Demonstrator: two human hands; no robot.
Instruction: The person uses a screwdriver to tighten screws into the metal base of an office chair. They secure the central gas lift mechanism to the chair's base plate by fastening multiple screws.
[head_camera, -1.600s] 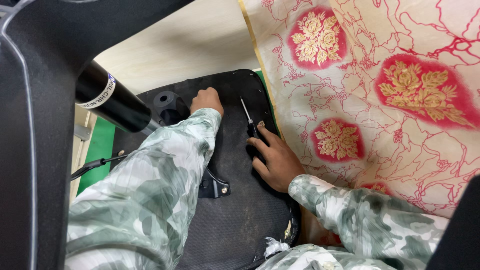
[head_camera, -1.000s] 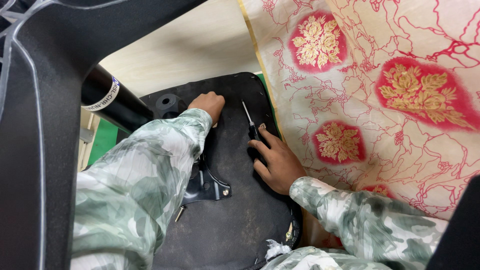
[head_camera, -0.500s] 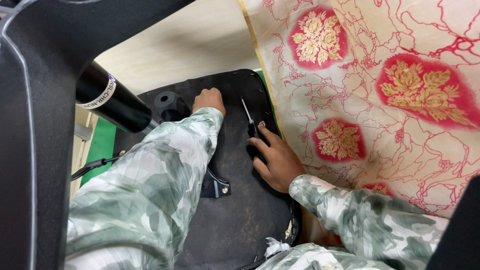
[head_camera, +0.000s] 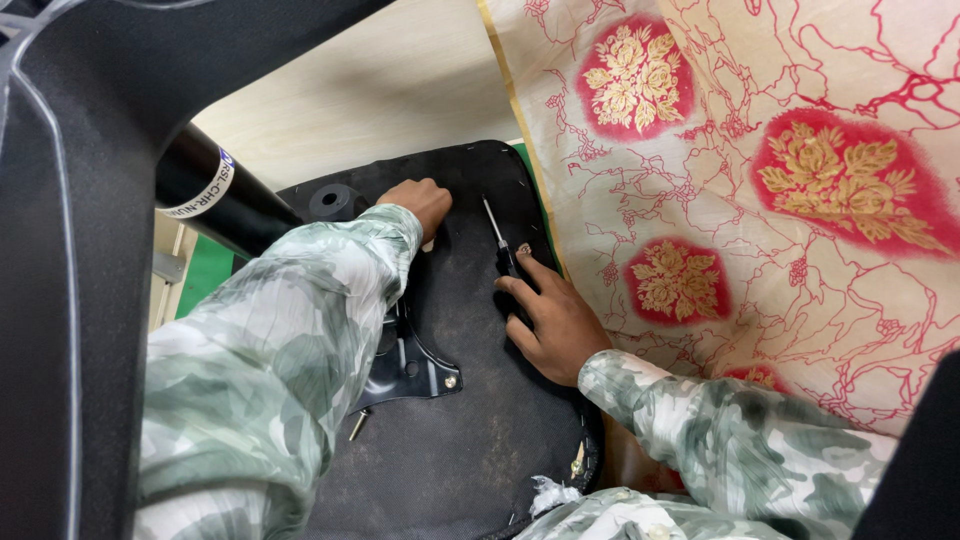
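White band label with a blue mark (head_camera: 203, 184) around the black cylinder (head_camera: 215, 198), upper left

Your right hand (head_camera: 555, 325) rests on a screwdriver (head_camera: 505, 250) with a black handle and a thin metal shaft; it lies flat on the black seat underside (head_camera: 480, 440), its tip pointing away from you, near the panel's right edge. Your left hand (head_camera: 420, 200) is curled into a fist, pressing on the same dark, rough-textured panel close to its far edge.
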